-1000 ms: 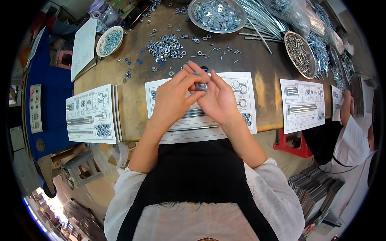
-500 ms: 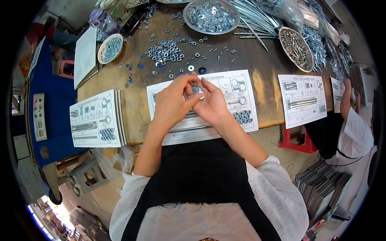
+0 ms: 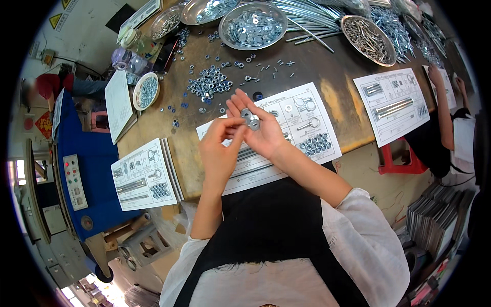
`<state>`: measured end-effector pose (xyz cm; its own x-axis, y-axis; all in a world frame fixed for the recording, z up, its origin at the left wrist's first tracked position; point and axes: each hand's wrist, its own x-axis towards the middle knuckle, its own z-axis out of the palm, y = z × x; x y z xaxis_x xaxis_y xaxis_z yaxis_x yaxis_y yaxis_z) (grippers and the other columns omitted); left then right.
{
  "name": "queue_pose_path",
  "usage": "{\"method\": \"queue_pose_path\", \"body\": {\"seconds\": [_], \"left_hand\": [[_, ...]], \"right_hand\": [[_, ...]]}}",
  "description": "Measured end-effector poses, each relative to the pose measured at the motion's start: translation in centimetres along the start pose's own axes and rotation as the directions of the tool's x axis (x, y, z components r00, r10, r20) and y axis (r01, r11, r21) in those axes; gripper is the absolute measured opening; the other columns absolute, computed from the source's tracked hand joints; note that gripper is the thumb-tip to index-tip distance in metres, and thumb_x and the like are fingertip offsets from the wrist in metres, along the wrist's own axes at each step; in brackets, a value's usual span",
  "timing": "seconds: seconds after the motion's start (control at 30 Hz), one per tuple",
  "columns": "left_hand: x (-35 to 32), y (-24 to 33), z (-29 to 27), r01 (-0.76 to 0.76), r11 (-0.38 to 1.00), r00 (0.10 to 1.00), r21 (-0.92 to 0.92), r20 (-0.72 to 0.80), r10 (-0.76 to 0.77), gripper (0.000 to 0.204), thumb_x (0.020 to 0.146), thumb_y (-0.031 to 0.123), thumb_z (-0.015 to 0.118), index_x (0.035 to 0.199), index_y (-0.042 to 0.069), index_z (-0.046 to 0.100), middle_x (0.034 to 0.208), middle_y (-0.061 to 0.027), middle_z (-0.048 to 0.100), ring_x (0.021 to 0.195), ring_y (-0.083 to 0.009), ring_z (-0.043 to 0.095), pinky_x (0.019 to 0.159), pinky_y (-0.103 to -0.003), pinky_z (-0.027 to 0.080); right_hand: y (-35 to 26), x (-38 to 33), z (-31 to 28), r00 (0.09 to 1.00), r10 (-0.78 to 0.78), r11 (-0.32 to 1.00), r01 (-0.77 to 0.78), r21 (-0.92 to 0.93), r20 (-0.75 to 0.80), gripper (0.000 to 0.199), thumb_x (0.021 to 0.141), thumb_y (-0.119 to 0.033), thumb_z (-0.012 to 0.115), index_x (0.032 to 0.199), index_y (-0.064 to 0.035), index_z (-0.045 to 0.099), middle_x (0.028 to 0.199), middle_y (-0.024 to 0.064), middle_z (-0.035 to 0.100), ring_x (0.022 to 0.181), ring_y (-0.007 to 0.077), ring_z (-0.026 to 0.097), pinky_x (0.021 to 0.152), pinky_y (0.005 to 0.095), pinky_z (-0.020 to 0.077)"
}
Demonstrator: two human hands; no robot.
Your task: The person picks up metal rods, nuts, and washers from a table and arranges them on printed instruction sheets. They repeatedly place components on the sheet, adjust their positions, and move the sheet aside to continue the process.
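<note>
Several silvery flat washers (image 3: 250,121) rest loosely on the upturned palm and finger bases of my right hand (image 3: 265,134), whose fingers are stretched out. My left hand (image 3: 223,146) is beside it, with curled fingers and its thumb close to the index finger. Its fingertips reach the edge of the washers; whether they pinch one is hard to make out. Beneath both hands lies a white printed sheet (image 3: 327,146) with pictures of hardware, and my forearms cover part of it.
Loose nuts (image 3: 209,83) lie beyond my hands. Behind them stand a washer-filled steel bowl (image 3: 252,47), metal rods (image 3: 304,33) and a bowl of bolts (image 3: 368,41). Stacked sheets (image 3: 146,176) sit at left, another sheet (image 3: 391,110) at right, near a co-worker's arm (image 3: 444,110).
My right hand has opened out flatter, baring the washers. My left hand has drawn back from over them toward the left. The whole view has shifted and turned slightly.
</note>
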<state>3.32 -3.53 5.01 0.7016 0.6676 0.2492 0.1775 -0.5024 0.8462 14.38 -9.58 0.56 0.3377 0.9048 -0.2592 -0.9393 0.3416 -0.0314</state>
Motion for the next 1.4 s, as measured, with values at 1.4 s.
{"method": "queue_pose_path", "body": {"seconds": [1.4], "left_hand": [[0.6,0.5,1.9,0.046,0.958,0.975,0.282,0.198,-0.104,0.025,0.077,0.014,0.08,0.099,0.008,0.072,0.091,-0.0026,0.056,0.075,-0.0129,0.058,0.067,-0.026,0.047]], "right_hand": [[0.3,-1.9,-0.3,0.985,0.103,0.992,-0.093,0.08,-0.142,0.044,0.108,-0.028,0.036,0.144,-0.0077,0.049,0.14,0.0102,0.054,0.118,0.0193,0.051,0.097,0.0322,0.0421]]}}
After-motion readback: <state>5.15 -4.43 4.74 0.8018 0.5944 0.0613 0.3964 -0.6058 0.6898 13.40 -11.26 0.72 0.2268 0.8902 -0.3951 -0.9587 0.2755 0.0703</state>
